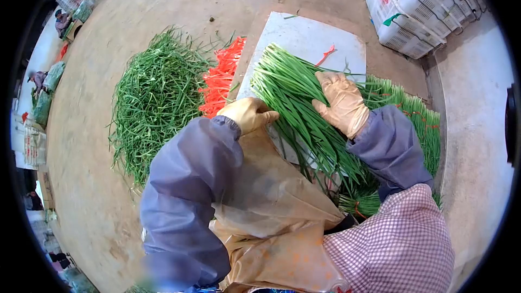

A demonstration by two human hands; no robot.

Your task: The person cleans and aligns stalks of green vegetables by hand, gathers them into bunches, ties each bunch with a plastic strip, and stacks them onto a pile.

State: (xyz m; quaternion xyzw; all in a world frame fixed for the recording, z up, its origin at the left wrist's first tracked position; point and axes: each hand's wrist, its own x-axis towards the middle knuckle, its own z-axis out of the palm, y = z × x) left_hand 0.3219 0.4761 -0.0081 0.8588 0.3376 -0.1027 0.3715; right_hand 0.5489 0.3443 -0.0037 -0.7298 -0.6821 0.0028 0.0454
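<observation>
Long green-stalk bunch [290, 95] on grey-white tabletop [306, 32] | left yellow-gloved hand [245, 115]: fingers narrow, grip unclear | right tan-gloved hand [344, 106]: fingers wide, atop bunch

The left hand [245, 115] curls at the left edge of the board [304, 30]; the right hand [342, 103] lies near its right edge, thumb apart. Both are gloved.

White plastic crates [415, 8] are standing stacked near the pale wall [477, 130] at upper right, while across the brown floor [92, 103] at far left, green bags [42, 108] are lying beside a distant person [39, 80].
</observation>
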